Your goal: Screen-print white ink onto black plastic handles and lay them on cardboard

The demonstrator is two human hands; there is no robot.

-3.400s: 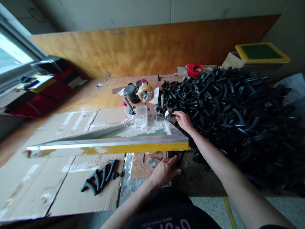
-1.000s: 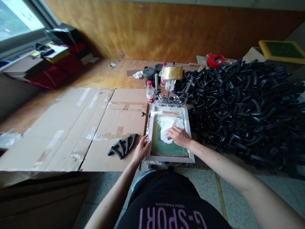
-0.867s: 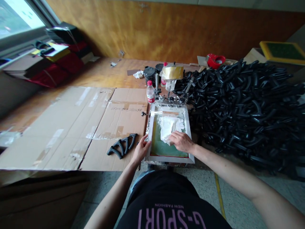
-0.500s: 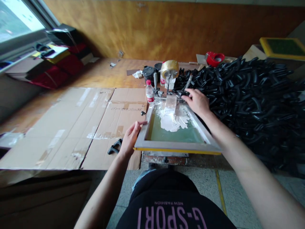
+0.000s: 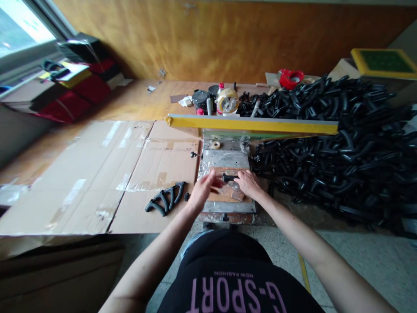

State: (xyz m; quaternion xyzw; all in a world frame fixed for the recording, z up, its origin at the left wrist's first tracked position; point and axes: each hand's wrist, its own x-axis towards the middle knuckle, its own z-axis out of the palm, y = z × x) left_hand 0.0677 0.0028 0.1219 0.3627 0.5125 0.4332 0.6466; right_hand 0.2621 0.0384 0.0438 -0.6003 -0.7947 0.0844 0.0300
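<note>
The screen printing frame (image 5: pixel 252 124), yellow along its underside, is tilted up above the metal base plate (image 5: pixel 224 157). On that base lies a wooden block (image 5: pixel 213 197) with clear tape over it. My right hand (image 5: pixel 249 183) pinches a black curved plastic handle (image 5: pixel 230 178) at its right end, over the block. Beside the handle's left end is my left hand (image 5: pixel 204 188), its fingers apart and apparently not gripping anything. Left of it, several black plastic handles (image 5: pixel 167 198) lie in a row on the cardboard (image 5: pixel 130 208).
A large heap of black plastic handles (image 5: pixel 325 165) covers the right side. Behind the raised frame stand a tape roll (image 5: pixel 228 102), a dark tub (image 5: pixel 200 99) and a bottle with a red cap (image 5: pixel 200 111). A red tape dispenser (image 5: pixel 291 79) sits farther back.
The screen frame has swung from lying low to tilted up. Both hands have left it and come together over the wooden block, a black handle now in my right hand.
</note>
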